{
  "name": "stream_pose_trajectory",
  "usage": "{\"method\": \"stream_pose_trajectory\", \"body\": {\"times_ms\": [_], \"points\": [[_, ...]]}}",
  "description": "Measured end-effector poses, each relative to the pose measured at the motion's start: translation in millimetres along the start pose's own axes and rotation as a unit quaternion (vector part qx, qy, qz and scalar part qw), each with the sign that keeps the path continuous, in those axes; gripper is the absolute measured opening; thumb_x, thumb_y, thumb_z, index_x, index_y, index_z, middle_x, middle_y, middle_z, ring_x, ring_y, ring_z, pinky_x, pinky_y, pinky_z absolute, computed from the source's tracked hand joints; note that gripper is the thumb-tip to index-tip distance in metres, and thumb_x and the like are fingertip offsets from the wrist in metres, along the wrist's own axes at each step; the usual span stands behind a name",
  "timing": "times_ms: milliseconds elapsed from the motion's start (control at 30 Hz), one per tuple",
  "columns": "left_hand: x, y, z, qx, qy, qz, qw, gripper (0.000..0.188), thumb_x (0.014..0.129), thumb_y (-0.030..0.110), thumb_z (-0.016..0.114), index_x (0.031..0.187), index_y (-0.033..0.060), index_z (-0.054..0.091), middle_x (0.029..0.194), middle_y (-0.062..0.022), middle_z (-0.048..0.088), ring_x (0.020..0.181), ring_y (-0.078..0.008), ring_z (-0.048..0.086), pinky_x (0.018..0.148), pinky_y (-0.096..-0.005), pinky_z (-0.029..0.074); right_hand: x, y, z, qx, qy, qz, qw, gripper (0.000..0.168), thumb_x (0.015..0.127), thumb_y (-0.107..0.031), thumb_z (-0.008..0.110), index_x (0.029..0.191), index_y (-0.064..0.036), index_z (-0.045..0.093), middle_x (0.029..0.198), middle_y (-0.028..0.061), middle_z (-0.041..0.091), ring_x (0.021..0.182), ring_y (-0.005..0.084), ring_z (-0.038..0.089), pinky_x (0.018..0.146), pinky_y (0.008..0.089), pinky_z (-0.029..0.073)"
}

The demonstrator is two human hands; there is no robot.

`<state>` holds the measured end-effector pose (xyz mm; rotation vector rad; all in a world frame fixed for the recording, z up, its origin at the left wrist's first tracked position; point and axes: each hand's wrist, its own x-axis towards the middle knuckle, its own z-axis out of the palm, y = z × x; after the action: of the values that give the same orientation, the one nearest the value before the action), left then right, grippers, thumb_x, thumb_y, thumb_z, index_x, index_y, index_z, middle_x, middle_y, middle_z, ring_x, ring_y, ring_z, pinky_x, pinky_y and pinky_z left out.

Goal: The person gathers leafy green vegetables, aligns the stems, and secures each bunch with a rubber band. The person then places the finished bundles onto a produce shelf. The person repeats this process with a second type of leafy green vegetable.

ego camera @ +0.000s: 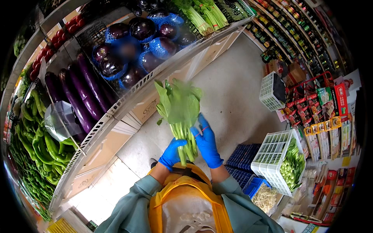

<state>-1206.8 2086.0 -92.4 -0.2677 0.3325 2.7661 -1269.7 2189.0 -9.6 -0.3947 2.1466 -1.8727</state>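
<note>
A bunch of leafy greens (182, 110) with pale green stalks is held in front of my body, leaves pointing away from me. My left hand (172, 153), in a blue glove, grips the lower stalks from the left side. On the right of the bunch is my right hand (207, 141), also blue-gloved, with a thin reddish band (201, 132) stretched across its fingers; its thumb side touches the stalks. The band's far side against the bunch is hard to make out. A blurred patch covers part of the leaves.
A produce shelf (116, 112) with a perforated metal edge runs along the left, bearing long eggplants (87, 90), netted round eggplants (142, 29), green peppers (51, 145) and celery (209, 14). To the right stand a white crate of greens (274, 160), blue crates (242, 155) and packaged goods (306, 107).
</note>
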Motion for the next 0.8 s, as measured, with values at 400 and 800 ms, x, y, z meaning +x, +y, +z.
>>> {"method": "stream_pose_trajectory", "body": {"times_ms": [400, 800], "points": [[-8.7, 15.8, 10.7, 0.073, 0.007, -0.046, 0.996, 0.053, 0.072, 0.016, 0.057, 0.12, 0.0014, 0.039, 0.1, -0.0176, 0.055, 0.086, -0.0286, 0.059, 0.075, -0.041, 0.05, 3.6, 15.1, -19.8, 0.125, -0.211, 0.207, 0.947, 0.035, 0.088, -0.027, 0.05, 0.111, 0.0, 0.05, 0.088, 0.0055, 0.058, 0.073, 0.0103, 0.05, 0.067, 0.024, 0.043], [-7.7, 19.4, 3.9, 0.03, 0.044, -0.056, 0.997, 0.046, 0.075, 0.022, 0.056, 0.114, -0.0003, 0.045, 0.096, -0.0191, 0.057, 0.087, -0.0305, 0.058, 0.078, -0.0419, 0.048, 36.0, 44.7, -17.8, 0.068, -0.262, 0.146, 0.951, 0.049, 0.082, -0.029, 0.058, 0.119, 0.001, 0.045, 0.112, 0.0094, 0.053, 0.099, 0.0148, 0.048, 0.087, 0.0279, 0.039]]}}
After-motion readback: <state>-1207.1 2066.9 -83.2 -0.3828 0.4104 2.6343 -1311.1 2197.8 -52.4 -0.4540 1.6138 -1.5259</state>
